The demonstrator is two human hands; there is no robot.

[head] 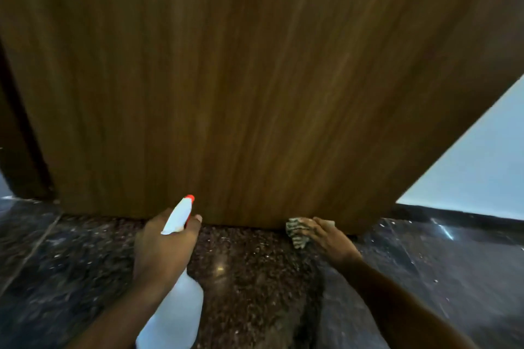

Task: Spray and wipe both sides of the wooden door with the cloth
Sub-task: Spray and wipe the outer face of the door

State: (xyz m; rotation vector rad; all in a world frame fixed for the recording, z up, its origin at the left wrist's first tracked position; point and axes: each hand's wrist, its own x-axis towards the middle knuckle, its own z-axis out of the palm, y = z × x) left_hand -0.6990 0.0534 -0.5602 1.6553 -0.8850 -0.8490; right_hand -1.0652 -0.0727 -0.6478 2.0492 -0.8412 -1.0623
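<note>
The wooden door [255, 88] fills most of the view, brown with vertical grain, its bottom edge just above the floor. My left hand [163, 246] is shut on a white spray bottle [177, 312]; its white head with a red nozzle tip [189, 198] points at the door's lower part. My right hand [329, 236] presses a crumpled patterned cloth [296, 231] against the door's bottom edge, to the right of the bottle. Part of the cloth is hidden under my fingers.
A dark speckled stone floor [255, 278] lies below the door. A pale wall [482, 156] shows past the door's right edge. A dark frame or gap [19, 136] runs along the door's left side.
</note>
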